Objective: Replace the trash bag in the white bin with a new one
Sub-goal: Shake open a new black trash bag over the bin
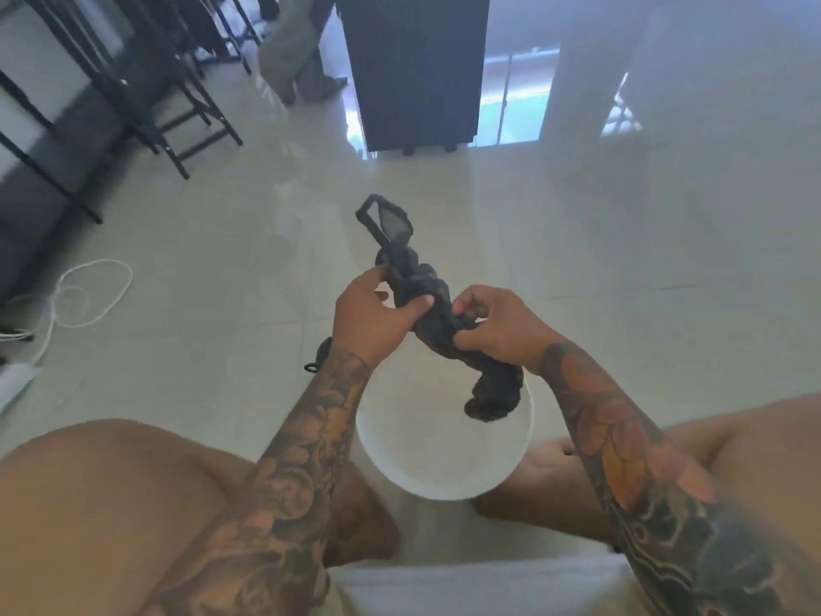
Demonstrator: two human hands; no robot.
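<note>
The person crouches over the white bin [437,455], which stands on the tiled floor [577,260] between the bare knees, its round opening facing up and its pale interior visible. Both hands hold a black trash bag [437,324] that is bunched and twisted into a long rope-like bundle, held in the air above the far rim of the bin. The bundle runs diagonally: its upper end, where a loop of thin film is stretched open, points away from the person toward the middle of the floor, and its crumpled lower end hangs just over the right side of the bin's rim. The left hand [371,315] grips the bundle near its middle, fingers curled round it with the thumb on top. The right hand [493,324] pinches the bundle slightly lower, fingers curled and thumb pressed against the plastic. Both forearms are tattooed. A small dark object [320,354] lies on the floor just left of the left wrist; what it is cannot be told. A white cable [95,291] loops on the floor toward the left edge, black chairs [146,95] stand at the far left corner, and a dark cabinet [415,73] stands at the far side beside a bright window. Another person's legs [295,51] appear near the chairs.
</note>
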